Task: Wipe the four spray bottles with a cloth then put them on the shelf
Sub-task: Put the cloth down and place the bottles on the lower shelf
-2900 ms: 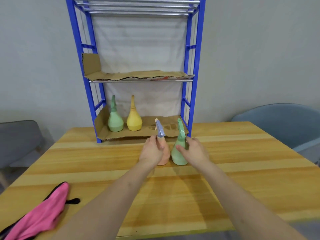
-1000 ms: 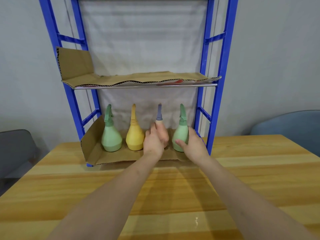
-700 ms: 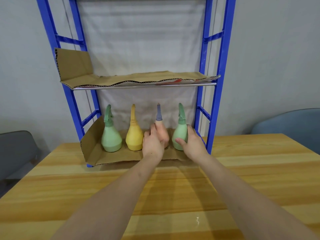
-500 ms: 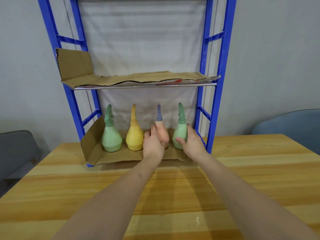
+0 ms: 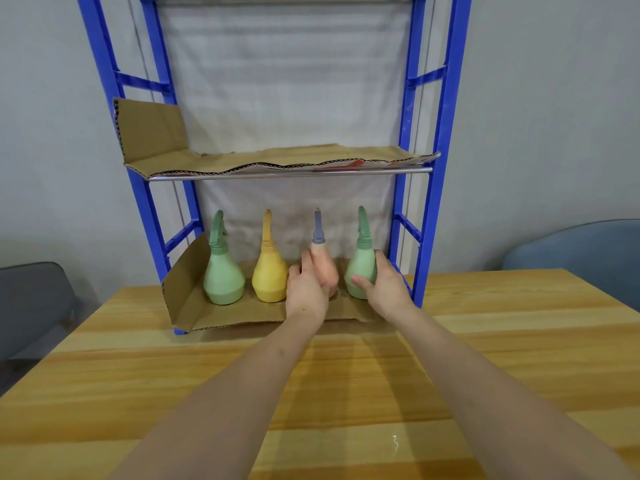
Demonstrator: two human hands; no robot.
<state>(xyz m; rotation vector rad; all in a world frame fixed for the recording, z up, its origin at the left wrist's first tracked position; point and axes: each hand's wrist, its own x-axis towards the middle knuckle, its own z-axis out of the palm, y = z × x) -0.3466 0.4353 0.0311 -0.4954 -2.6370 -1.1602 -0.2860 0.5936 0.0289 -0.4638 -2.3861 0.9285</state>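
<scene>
Blue shelf (image 5: 408,237), bottom tier lined with cardboard (image 5: 194,306): all four bottles stand there in a row. Green bottle (image 5: 223,278) and yellow bottle (image 5: 268,277) stand free. Left hand (image 5: 306,289) grips the pink bottle (image 5: 325,268); right hand (image 5: 384,289) grips the second green bottle (image 5: 362,268). Letting go looks like all that's left. No cloth in view.

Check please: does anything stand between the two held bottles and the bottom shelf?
Nothing visible does. The pink bottle, held by the left hand, and the right green bottle, held by the right hand, already stand on the bottom shelf, right of the yellow bottle.
</scene>
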